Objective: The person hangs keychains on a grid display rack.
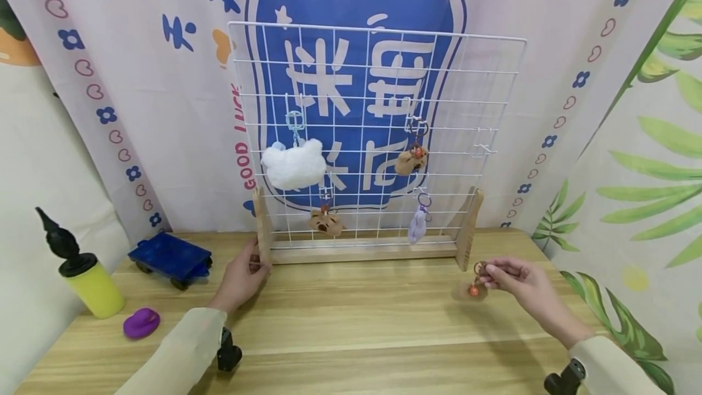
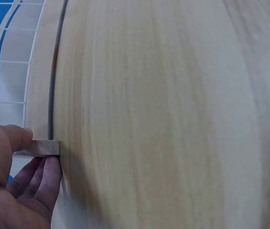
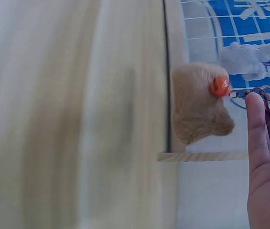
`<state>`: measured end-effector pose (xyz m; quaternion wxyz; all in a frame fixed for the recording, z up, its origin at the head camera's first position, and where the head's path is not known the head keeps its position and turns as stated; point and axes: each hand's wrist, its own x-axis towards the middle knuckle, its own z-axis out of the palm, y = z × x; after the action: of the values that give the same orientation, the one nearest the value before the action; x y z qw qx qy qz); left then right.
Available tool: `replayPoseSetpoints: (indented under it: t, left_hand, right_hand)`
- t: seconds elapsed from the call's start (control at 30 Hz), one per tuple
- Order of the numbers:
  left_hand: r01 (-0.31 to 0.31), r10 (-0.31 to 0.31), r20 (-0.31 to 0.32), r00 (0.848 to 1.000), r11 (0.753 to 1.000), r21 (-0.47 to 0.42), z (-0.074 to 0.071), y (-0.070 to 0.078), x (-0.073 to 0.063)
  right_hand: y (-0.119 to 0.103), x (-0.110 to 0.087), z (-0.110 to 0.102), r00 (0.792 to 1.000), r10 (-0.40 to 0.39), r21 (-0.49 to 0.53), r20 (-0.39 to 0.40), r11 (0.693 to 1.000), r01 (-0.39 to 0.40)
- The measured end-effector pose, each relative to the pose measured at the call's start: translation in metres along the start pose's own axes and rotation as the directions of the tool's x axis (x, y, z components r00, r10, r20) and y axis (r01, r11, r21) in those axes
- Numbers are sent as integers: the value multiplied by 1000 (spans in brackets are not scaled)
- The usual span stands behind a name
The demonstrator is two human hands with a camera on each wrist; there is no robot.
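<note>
My right hand pinches the metal ring of a brown plush keychain. An orange bell hangs beside the plush, which dangles in front of the display rack's right foot. At the rack's left end, my left hand grips the wooden foot between thumb and fingers. The rack carries an upright white wire grid. On its hooks hang a white plush, a brown plush with a bell, a lower brown plush and a lilac plush.
Left of the rack are a blue toy car, a yellow cylinder with a black nozzle and a small purple hat. A printed cloth hangs right behind the grid. An unoccupied hook sits at the grid's right side.
</note>
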<state>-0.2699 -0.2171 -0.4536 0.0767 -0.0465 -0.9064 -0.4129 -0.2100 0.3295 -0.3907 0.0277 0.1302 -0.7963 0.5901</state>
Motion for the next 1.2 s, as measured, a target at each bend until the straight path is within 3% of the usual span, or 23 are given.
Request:
replayPoseSetpoints:
  t: [0.13,0.37,0.63,0.9,1.2]
  left_hand:
    - [5,-5,2,1000,1000,-4,1,0,0]
    - [10,-10,0,1000,1000,-9,3,-1,0]
    - [2,-2,-13,1000,1000,-10,4,-4,1]
    - [11,-11,7,1000,1000,-7,3,-4,0]
    - [15,-15,5,1000,1000,-6,1,-4,1]
  right_hand:
    - [-15,8,-5,998,-57,25,0,998,57]
    - [-51,23,-14,996,-90,-45,-16,995,89]
    - [-86,45,-27,985,-138,68,-99,987,145]
    - [-114,67,-41,982,-95,229,-166,964,132]
    - [-136,87,-37,961,-70,169,-266,978,118]
